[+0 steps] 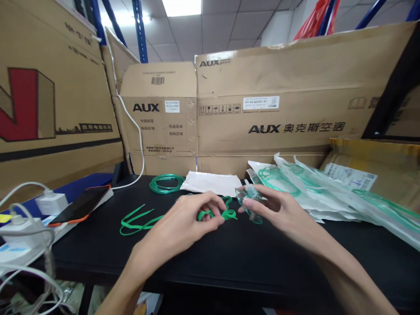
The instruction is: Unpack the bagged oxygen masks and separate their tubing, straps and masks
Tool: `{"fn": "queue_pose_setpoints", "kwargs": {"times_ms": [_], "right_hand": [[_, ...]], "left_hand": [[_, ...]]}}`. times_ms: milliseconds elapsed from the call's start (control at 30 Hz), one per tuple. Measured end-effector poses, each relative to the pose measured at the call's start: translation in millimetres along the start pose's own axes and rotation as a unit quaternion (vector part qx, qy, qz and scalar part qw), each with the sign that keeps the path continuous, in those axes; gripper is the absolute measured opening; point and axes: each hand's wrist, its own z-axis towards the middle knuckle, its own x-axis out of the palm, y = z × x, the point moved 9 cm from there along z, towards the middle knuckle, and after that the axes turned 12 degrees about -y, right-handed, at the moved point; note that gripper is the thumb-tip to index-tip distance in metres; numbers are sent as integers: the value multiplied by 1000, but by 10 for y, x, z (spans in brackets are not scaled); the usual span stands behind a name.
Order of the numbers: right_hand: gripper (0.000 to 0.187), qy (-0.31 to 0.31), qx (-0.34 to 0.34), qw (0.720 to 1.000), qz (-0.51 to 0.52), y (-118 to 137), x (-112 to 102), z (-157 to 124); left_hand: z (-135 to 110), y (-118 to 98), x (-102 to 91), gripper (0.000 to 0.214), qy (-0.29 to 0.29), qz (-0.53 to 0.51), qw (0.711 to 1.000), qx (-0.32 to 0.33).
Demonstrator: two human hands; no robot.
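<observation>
My right hand (272, 208) is closed around a small clear greenish plastic mask (254, 214) with a pale fitting on top, held just above the black table. Close by on the left, my left hand (193, 216) curls with thumb and fingertips together on a bunched green cord (206, 215). Some loops of that green bundle hang out to the right of the fingertips, near the mask. A loose green cord (133, 227) lies on the table to the left of my left wrist; whether it joins the bundle is hidden behind the hand.
Coiled green tubing (166, 183) lies behind, beside a white packet (211, 182). Clear packages (295, 179) with green tubing are stacked at the right. A phone (82, 205) and white plugs (50, 202) sit at the left. Cardboard panels (226, 140) wall in the black table (157, 258).
</observation>
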Motion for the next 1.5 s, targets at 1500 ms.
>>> {"fn": "queue_pose_setpoints", "kwargs": {"times_ms": [1500], "right_hand": [[46,-46,-138,986,-87,168,171,-111]], "left_hand": [[104,146,125,45,-3,-101,991,-87]]}}
